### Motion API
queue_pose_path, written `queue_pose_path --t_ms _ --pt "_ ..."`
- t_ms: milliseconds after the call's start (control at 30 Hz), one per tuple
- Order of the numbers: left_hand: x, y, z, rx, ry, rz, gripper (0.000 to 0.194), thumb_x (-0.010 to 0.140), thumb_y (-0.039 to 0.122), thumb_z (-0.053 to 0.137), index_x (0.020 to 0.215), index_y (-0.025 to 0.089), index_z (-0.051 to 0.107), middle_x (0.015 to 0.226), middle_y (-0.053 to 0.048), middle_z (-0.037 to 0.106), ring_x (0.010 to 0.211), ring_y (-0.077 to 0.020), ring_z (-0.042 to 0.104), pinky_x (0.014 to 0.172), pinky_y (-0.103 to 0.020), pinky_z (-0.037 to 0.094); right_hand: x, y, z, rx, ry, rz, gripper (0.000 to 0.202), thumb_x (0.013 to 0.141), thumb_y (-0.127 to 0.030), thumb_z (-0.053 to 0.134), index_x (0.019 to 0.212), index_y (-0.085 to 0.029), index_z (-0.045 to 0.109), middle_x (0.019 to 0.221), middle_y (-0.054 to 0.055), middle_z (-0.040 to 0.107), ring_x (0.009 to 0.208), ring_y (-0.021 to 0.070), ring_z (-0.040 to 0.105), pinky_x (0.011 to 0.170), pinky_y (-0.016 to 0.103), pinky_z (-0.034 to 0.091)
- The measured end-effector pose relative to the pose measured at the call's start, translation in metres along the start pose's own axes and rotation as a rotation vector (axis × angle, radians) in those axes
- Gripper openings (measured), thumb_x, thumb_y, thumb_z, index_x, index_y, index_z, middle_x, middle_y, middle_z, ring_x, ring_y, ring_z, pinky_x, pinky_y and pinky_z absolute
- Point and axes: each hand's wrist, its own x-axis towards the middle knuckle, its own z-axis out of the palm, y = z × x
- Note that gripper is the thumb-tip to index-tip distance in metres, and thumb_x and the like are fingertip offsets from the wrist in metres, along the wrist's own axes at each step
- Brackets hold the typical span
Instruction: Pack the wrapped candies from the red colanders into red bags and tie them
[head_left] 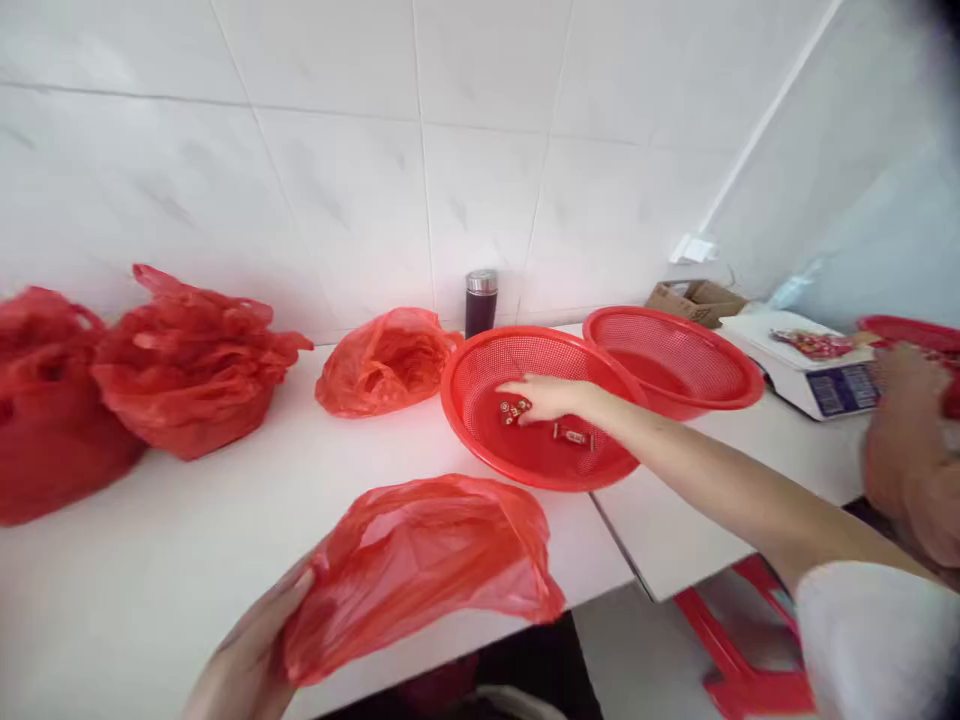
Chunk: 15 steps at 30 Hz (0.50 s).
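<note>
My left hand (259, 635) grips the edge of a thin red plastic bag (427, 550), which is held spread over the front of the table. Inside a red mesh basket (480, 440), my right hand (551, 397) has its fingers curled around a few red-wrapped candies (513, 411). Another wrapped candy (574, 437) lies on the basket's bottom, just below that hand. Part of my right palm and the undersides of the fingers are hidden.
Beyond stand a second red basket (675, 345), a dark flask (481, 305), an opened red bag (386, 365) and filled red bags (195, 360). At right, a co-worker's hand (907, 385) is near a scale (795, 360) bearing wrapped candies. A red stool (757, 680) stands below.
</note>
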Motion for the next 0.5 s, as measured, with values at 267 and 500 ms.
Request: queue_pose_path --t_ms 267,500 --pt "-0.010 -0.004 0.009 -0.038 0.031 0.011 0.068 0.074 0.021 0.075 0.137 0.029 0.052 0.133 -0.004 0.061 0.115 -0.0310 0.061 0.089 -0.034 0.058 0.008 -0.010 0.011 0.130 -0.014 -0.007 0.035 0.070 -0.013 0.068 0.104 -0.022 0.063 0.108 0.009 0.064 0.091 0.0265 0.066 0.077 0.035 0.049" --pt "-0.011 -0.010 0.027 -0.038 0.019 0.050 0.060 0.073 0.022 0.075 0.131 0.024 0.059 0.131 -0.007 0.063 0.117 -0.0305 0.060 0.086 -0.030 0.058 -0.047 -0.048 -0.026 0.812 0.117 -0.311 0.034 0.084 -0.026 0.060 0.115 -0.027 0.046 0.113 0.004 0.059 0.080 0.0134 0.064 0.065 0.026 0.054"
